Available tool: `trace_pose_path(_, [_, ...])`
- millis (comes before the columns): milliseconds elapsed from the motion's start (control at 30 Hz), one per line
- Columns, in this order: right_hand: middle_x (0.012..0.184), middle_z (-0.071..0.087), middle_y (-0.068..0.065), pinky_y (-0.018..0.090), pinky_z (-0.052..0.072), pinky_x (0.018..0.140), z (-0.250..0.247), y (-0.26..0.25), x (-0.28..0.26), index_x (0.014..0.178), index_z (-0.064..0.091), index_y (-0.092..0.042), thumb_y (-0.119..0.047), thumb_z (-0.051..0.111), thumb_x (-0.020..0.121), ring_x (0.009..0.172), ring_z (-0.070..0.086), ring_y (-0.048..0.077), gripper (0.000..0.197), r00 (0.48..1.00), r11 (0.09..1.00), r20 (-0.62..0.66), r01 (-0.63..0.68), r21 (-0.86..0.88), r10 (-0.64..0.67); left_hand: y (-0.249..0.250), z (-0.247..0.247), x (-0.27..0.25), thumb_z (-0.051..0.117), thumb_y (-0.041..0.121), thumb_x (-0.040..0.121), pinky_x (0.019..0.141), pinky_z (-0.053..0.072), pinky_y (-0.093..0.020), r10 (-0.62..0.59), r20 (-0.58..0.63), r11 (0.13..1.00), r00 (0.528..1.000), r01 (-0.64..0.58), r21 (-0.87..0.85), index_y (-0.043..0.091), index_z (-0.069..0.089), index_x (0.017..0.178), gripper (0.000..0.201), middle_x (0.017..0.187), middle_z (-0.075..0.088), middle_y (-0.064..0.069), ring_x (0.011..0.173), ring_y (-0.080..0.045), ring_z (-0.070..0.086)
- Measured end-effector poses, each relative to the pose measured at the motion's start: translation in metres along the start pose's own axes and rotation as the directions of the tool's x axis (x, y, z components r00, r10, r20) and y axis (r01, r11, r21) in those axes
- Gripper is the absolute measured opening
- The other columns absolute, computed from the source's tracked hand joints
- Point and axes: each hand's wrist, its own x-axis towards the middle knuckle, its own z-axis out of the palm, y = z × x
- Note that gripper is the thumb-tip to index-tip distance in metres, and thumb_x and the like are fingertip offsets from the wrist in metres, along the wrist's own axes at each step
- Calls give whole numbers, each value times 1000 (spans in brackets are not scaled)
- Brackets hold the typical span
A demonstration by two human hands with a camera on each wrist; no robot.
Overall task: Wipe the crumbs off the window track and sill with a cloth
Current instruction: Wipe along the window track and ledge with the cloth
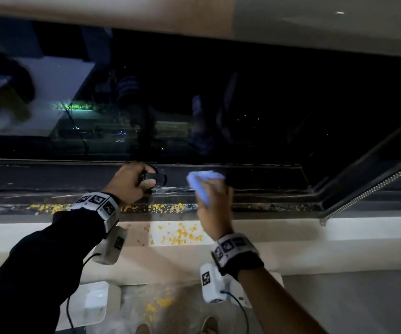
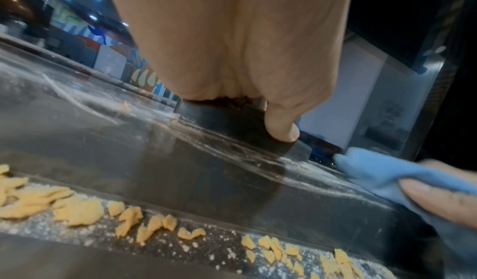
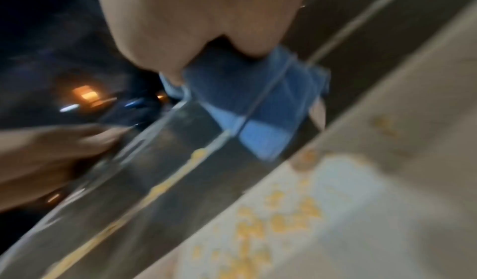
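Listing by size: window glass, dark. Sill, crumbs unwiped. Track, crumbs along its groove; judged barely begun. My left hand curls round the black window handle. My right hand clutches the blue cloth, bunched above the track.

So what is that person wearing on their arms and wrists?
The left arm has a long black sleeve; the right forearm is bare. Each wrist wears a band of black-and-white square markers over a black strap, with a white camera box and thin cable underneath.
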Motion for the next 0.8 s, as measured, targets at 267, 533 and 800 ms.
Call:
trace_pose_path(267, [87,66,16,45,49,78,-65,10,47,85,68,-3,-29,52,84,83,63,29,30,989,964,-42,-128,235,142,4,-1,-3,65,27,84,86,49,-41,-24,-27,999,999,23,-43,23,63,101,17,101,65,0,96,-21,59])
trace_pose_path(533, [109,59,5,40,44,76,16,-51,22,111,68,-21,-14,53,64,93,50,35,50,997,993,73,19,-117,-11,11,-7,-7,66,27,83,80,50,-34,-46,-9,993,999,45,-110,25,63,98,15,93,65,2,86,-18,60])
trace_pose_path(800, [98,65,10,34,44,85,-25,-18,47,102,71,-17,-21,43,88,91,56,21,31,979,965,98,157,210,-181,9,-41,-12,68,27,85,84,37,-21,-34,142,995,989,20,99,27,59,123,40,114,60,3,103,-15,56])
